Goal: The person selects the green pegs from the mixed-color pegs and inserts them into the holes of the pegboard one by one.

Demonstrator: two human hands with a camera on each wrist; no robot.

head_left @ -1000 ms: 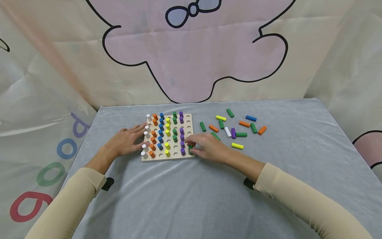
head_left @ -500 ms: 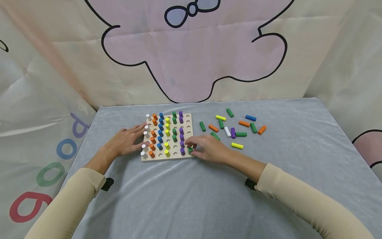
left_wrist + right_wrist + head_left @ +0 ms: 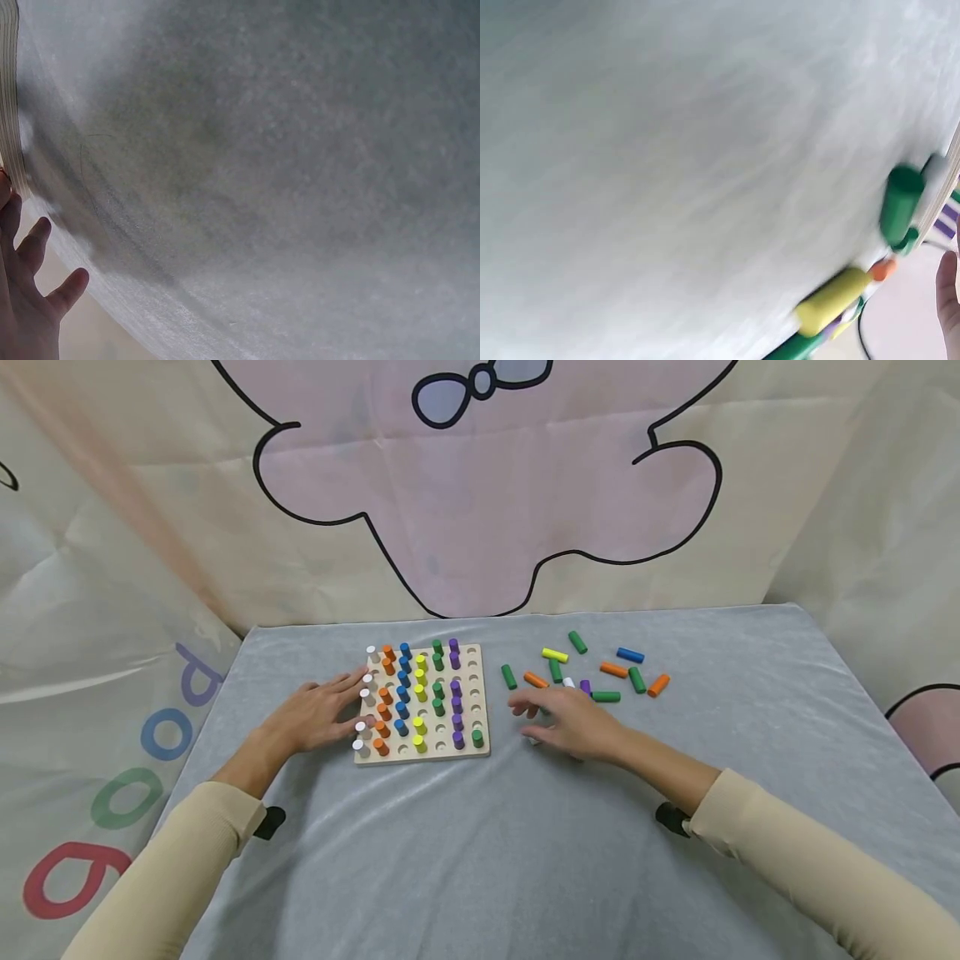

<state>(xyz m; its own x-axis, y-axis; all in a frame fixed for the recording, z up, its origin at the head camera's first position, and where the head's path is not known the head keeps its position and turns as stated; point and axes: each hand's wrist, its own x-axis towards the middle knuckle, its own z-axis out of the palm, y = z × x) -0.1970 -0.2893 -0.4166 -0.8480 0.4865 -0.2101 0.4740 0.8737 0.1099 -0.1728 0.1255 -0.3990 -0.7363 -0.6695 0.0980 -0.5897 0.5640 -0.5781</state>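
My left hand (image 3: 311,717) rests along the left edge of the wooden pegboard (image 3: 457,753), fingers spread, fingertips by the white pegs (image 3: 363,731). Columns of white, orange, blue, yellow, green and purple pegs stand upright in the board. At its near right corner a green peg (image 3: 477,738) stands in a hole of the rightmost column, whose other holes are bare. My right hand (image 3: 573,722) is over the cloth to the right of the board, fingers loosely bent, no peg visible between them. A small pale piece (image 3: 535,741) shows under its thumb.
Loose pegs lie scattered right of the board, among them a yellow peg (image 3: 555,655), a blue peg (image 3: 631,655), an orange peg (image 3: 658,685) and a green peg (image 3: 606,697). My right hand covers some of them. Grey cloth (image 3: 465,860) covers the table; a printed curtain (image 3: 480,527) hangs behind.
My right hand has let go of the green peg at the board's near right corner and moved right, off the board. The left hand has stayed in place.
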